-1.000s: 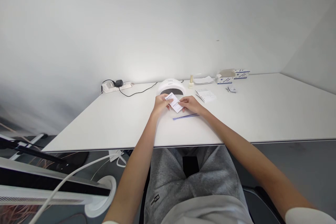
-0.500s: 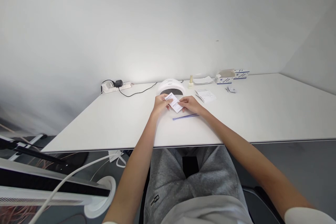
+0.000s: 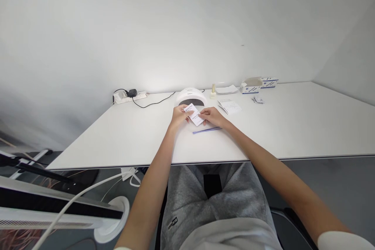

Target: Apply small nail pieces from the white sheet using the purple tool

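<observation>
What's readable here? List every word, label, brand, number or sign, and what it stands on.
"Alcohol Pad": on the white packet held by the left hand and right hand.
"Alcohol Pa": lower on the same packet, its end unclear.
Too small or blurred to read: the packet's finer print, and any print on the domed device, bottle, folded sheet, open box, second box, small packets and trousers tag.

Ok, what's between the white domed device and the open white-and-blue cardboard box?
In the head view: a gold-capped cream bottle, then white paper; a folded white leaflet lies in front.
</observation>
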`<state>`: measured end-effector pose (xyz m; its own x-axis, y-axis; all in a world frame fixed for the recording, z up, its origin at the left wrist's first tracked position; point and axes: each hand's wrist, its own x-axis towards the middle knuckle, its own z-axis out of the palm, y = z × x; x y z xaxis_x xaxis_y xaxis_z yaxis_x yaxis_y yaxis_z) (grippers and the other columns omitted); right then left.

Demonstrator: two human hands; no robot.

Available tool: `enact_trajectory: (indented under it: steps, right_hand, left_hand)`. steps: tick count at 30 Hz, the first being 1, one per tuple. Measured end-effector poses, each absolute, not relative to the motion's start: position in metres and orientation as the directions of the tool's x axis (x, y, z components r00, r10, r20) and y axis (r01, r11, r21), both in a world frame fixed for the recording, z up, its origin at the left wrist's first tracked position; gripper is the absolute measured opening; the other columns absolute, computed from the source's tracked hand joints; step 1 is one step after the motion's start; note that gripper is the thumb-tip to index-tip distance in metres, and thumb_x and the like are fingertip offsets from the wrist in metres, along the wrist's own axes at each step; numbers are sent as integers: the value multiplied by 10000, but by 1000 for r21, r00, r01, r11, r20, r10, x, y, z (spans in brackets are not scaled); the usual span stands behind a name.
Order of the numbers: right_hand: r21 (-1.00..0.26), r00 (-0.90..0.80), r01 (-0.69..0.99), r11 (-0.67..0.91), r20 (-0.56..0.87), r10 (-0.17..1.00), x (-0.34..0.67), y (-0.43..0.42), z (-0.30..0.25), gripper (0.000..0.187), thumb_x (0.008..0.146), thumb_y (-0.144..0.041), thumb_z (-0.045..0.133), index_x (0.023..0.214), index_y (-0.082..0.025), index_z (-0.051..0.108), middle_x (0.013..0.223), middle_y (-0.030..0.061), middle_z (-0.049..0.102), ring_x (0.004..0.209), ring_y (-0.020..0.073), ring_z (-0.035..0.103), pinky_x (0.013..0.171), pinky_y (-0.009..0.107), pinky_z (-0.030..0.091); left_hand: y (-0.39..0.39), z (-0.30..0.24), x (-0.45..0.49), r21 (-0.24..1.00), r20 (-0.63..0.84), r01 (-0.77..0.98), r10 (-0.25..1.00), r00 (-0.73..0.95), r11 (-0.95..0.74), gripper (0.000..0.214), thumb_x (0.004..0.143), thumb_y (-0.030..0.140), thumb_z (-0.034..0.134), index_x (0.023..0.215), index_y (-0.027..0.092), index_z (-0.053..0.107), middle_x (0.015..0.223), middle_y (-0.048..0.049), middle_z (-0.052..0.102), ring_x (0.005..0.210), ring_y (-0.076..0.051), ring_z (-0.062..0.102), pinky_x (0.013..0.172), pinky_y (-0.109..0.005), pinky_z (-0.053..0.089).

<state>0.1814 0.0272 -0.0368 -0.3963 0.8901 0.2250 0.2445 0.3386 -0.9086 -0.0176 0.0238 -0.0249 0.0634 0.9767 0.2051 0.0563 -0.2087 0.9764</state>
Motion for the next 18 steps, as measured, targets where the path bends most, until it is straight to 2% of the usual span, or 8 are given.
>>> enact_trajectory:
  steps: [8, 14, 18]
  right_hand:
    - [-907, -380, 248, 340, 232, 895, 181, 25, -37, 226, 824, -372, 685, 824, -146, 683, 690, 55, 716, 550, 140, 626, 565, 248, 489]
    - [-921, -401, 221, 321, 214, 891, 180, 26, -37, 184, 815, -331, 686, 816, -147, 678, 742, 60, 725, 531, 137, 624, 580, 264, 489]
    - [-914, -356, 209, 349, 262, 897, 178, 27, -36, 189, 794, -340, 681, 816, -152, 691, 747, 49, 714, 611, 145, 631, 593, 257, 484]
  left_hand:
    - [21, -23, -15, 975, 214, 46, 972, 101, -219, 418, 602, 127, 779, 991, 116, 628, 795, -59, 697, 628, -165, 640, 461, -232, 457]
    - [23, -24, -15, 972, 220, 66, 972, 83, -225, 444, 589, 80, 760, 1008, 114, 621, 785, -41, 672, 610, -154, 622, 458, -238, 455]
    - [23, -24, -15, 974, 205, 76, 973, 105, -213, 463, 583, 85, 774, 1018, 116, 619, 769, -35, 668, 599, -150, 618, 476, -243, 460]
